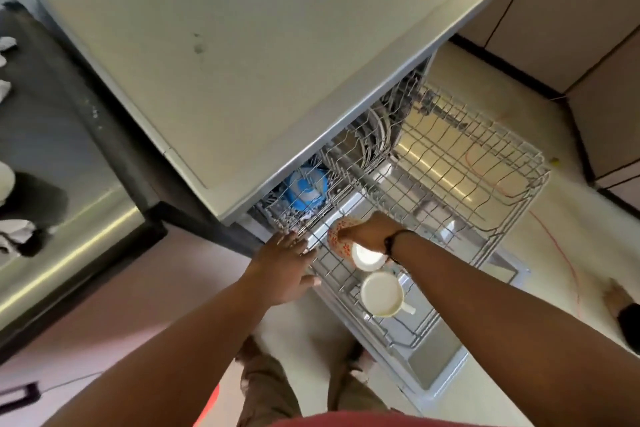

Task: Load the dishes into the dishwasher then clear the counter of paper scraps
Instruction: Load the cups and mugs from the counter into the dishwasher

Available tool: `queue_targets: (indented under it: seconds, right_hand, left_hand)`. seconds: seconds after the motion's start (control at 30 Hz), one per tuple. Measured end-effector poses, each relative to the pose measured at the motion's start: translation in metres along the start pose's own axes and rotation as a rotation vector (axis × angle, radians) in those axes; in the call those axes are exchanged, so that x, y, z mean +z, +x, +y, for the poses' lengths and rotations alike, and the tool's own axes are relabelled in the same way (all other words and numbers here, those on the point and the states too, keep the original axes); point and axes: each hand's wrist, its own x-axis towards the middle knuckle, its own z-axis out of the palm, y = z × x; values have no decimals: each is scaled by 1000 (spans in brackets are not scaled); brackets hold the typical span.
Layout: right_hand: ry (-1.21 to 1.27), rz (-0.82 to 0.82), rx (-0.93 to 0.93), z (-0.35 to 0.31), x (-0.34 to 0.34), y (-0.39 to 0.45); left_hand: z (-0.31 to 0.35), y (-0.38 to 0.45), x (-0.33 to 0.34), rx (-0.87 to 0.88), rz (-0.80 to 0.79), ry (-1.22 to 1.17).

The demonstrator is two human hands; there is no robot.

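The dishwasher [242, 73] stands open with its upper wire rack [485, 166] pulled out. My right hand [367, 230] grips a white mug with an orange pattern [341, 241] and holds it tilted over the rack's near left part. A plain cream mug [381, 293] sits in the rack just below it, handle to the right. My left hand [284, 263] rests with straight fingers on the rack's left edge. A blue dish [306, 189] and several plates [375, 139] stand deeper inside. White paper scraps [7, 43] lie on the dark counter [52, 114] at the left.
The open dishwasher door [436, 357] lies flat under the rack. A red cord [568, 260] runs across the pale floor at the right, by brown cabinets [554, 10]. More white crumpled items [17, 232] lie on the counter's near end. My legs stand by the door.
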Motion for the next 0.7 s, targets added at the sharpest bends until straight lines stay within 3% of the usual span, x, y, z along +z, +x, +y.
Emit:
queue_targets:
  seconds: [0.13,0.23,0.43,0.7]
  right_hand:
    - [-500,44,-16,-17,21,20]
    - [-686,62,-20,-18,39,29]
    - [-794,179,-160,-8,67,35]
    - [-737,41,-249,7,62,31]
  left_hand:
    - [3,4,2,-33,17,-41]
    - [3,8,1,-30,16,-23]
    - [4,8,3,-41,66,-23]
    - [6,4,-2,-43,60,-47]
